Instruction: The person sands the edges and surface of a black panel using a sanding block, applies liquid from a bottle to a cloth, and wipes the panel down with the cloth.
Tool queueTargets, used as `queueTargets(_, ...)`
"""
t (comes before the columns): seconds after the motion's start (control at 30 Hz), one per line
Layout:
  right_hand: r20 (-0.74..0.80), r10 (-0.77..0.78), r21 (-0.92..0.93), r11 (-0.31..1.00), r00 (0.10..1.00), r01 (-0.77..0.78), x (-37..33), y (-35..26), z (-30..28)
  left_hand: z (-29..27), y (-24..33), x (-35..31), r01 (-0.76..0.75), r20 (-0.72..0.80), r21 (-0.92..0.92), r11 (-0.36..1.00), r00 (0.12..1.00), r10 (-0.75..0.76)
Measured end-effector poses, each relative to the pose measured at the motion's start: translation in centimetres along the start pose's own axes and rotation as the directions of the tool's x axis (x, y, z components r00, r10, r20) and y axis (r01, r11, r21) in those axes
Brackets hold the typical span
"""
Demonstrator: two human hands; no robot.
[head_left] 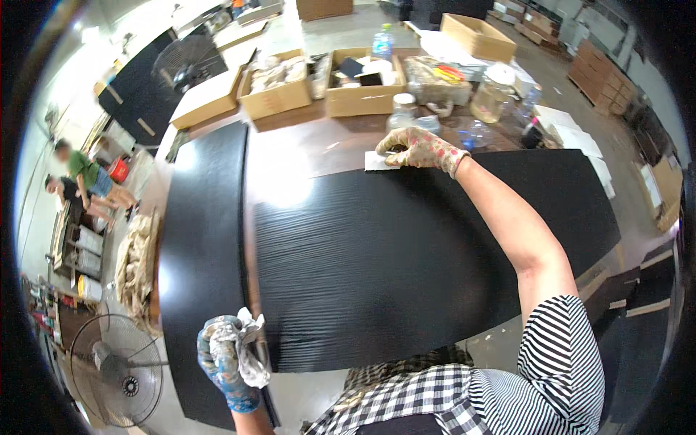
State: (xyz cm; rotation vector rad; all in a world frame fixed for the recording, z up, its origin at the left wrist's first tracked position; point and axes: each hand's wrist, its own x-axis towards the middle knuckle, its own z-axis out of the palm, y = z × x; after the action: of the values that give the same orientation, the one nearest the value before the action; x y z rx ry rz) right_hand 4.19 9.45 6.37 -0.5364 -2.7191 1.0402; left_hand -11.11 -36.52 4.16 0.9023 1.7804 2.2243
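One hand — the right — outstretched

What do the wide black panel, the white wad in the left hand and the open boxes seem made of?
Wide black panel: perhaps painted wood, satin; fine grain-like ridges catch light.
White wad in the left hand: probably cloth or paper, soft, creased.
Open boxes: likely cardboard, matte brown with thin walls.

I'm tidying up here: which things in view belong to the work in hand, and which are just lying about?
In use:
white pad, held by the right hand
large black panel, its far edge at the pad
white cloth, held by the left hand

Seemingly just lying about:
green-capped bottle
large jar
red bucket
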Motion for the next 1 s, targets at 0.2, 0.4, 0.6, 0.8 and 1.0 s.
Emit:
queueTargets(0.2,-0.067,0.035,-0.119,0.992,0.997,-0.042,-9.1,8.0,-8.3,13.4,1.4,-3.0,0.134,0.216,0.048,0.990,0.966,-0.141)
queueTargets(0.4,-0.144,0.140,-0.228,0.959,0.980,-0.170,-18.7,17.6,-17.8,26.3,-1.7,-6.4,0.014,0.424,0.196,0.981,0.901,-0.097)
queueTargets(0.6,-0.293,0.278,-0.288,0.887,0.915,-0.362,-28.2,26.8,-26.2,33.0,-3.8,-7.1,-0.303,0.578,0.428,0.852,0.816,0.000)
queueTargets(0.8,-0.500,0.486,-0.287,0.688,0.717,-0.667,-36.4,33.1,-31.8,38.1,-4.3,-6.1,-0.459,0.682,0.495,0.738,0.731,-0.003)
queueTargets(1.0,-0.738,0.507,0.490,0.856,0.444,-0.164,-42.9,24.8,-27.6,46.1,-5.5,-5.1,-0.725,0.876,0.396,0.564,0.483,0.006)
